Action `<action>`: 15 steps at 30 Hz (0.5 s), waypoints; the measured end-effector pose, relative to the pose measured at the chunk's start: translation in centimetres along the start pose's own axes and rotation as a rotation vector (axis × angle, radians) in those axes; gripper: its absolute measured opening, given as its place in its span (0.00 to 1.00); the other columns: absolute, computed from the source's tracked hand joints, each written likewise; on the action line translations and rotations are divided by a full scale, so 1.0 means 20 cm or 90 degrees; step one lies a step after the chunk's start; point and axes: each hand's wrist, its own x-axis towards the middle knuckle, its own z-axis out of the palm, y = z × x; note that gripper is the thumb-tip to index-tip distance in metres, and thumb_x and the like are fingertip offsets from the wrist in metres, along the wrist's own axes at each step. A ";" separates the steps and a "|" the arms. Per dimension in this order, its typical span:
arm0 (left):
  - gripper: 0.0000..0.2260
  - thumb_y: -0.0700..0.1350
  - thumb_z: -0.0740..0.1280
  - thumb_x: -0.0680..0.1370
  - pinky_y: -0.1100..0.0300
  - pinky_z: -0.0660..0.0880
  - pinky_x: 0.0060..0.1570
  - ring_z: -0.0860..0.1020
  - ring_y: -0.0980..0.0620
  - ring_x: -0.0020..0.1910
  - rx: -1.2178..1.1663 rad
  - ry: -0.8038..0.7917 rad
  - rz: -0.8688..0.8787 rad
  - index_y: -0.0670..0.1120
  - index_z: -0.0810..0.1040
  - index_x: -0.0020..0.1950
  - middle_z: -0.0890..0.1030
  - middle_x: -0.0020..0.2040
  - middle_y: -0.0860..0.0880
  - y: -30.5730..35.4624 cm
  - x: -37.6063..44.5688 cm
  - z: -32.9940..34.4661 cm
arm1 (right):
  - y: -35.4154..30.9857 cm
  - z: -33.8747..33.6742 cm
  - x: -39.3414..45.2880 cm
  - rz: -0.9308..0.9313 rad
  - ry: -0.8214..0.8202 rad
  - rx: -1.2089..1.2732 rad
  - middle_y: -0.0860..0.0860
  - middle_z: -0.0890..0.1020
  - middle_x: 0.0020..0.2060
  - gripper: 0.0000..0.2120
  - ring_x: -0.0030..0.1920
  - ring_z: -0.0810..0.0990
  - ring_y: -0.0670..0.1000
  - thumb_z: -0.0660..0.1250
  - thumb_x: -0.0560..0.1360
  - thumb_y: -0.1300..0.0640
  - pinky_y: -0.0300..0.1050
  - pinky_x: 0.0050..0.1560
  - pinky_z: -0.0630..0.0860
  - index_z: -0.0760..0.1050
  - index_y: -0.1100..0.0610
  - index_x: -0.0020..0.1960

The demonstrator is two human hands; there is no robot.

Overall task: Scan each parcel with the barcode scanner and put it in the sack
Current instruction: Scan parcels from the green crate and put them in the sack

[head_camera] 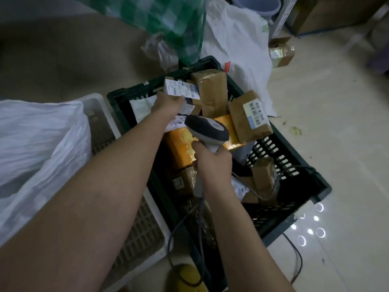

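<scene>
My left hand (167, 103) grips a small parcel with a white barcode label (181, 89) over the far end of the black crate (294, 186). My right hand (212, 163) grips the handle of the grey barcode scanner (207, 128), whose head points toward that parcel from just below it. Several brown taped parcels lie in the crate, among them a labelled one (249, 116), a tall one (212, 91) and an orange box (183, 146). The white sack (40, 140) lies at the left, its mouth hidden.
A white slatted crate (136, 228) sits between the sack and the black crate. A green checked bag (168, 24) and a white bag (235, 36) lie beyond. A small box (281, 52) stands on the tiled floor at right. The scanner cable (294, 249) trails across the floor.
</scene>
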 end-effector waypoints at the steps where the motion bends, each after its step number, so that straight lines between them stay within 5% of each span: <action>1: 0.27 0.52 0.68 0.76 0.54 0.77 0.54 0.77 0.47 0.60 -0.030 -0.011 -0.011 0.44 0.65 0.72 0.76 0.66 0.46 0.00 0.01 0.01 | 0.00 0.01 0.00 -0.001 -0.004 -0.001 0.54 0.72 0.30 0.07 0.34 0.72 0.53 0.67 0.71 0.58 0.48 0.36 0.69 0.70 0.57 0.38; 7: 0.23 0.42 0.71 0.75 0.52 0.77 0.58 0.77 0.50 0.58 -0.176 -0.049 -0.059 0.43 0.70 0.68 0.77 0.59 0.51 0.01 -0.01 -0.02 | -0.01 0.02 -0.01 0.029 -0.013 0.043 0.53 0.73 0.34 0.04 0.37 0.73 0.53 0.67 0.73 0.57 0.49 0.40 0.71 0.72 0.56 0.41; 15: 0.24 0.36 0.70 0.73 0.53 0.78 0.51 0.78 0.49 0.56 -0.249 -0.019 -0.014 0.44 0.68 0.68 0.78 0.62 0.47 0.00 -0.33 -0.36 | -0.13 -0.01 -0.14 0.044 -0.047 0.099 0.53 0.78 0.47 0.08 0.48 0.77 0.53 0.63 0.77 0.51 0.50 0.50 0.73 0.73 0.54 0.53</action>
